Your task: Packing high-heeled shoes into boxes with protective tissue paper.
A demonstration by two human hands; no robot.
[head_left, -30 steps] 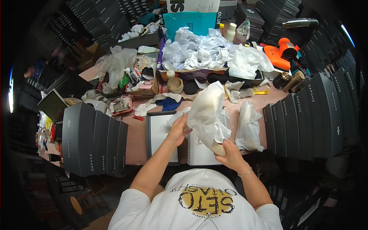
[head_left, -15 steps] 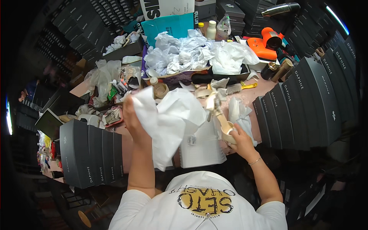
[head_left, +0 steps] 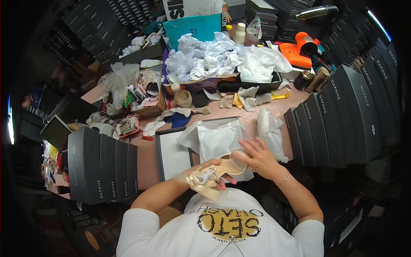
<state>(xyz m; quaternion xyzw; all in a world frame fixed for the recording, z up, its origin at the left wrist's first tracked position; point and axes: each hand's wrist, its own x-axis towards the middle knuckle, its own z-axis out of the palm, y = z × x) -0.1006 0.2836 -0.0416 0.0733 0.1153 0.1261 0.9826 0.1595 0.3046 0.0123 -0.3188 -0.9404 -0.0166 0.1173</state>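
Observation:
I hold a beige sandal with a jewelled ornament (head_left: 216, 171) close to my chest, over the near edge of the table. My left hand (head_left: 209, 173) grips its front end near the ornament. My right hand (head_left: 255, 157) is closed on its heel end. Just beyond the shoe, white tissue paper (head_left: 214, 139) lies loosely in an open shoe box (head_left: 160, 150) with a white inside. A second crumpled wad of white paper (head_left: 269, 130) lies to the right of the box.
Rows of dark shoe boxes stand at the left (head_left: 100, 165) and right (head_left: 338, 120). A heap of white paper and plastic bags (head_left: 222, 58) fills the back. An orange tool (head_left: 302, 47), bottles (head_left: 239, 32), a tape roll (head_left: 183, 98) and small clutter lie around.
My left hand has let go of the big sheet of tissue paper, which now lies in the box. Both hands have come together on the sandal, nearer my body.

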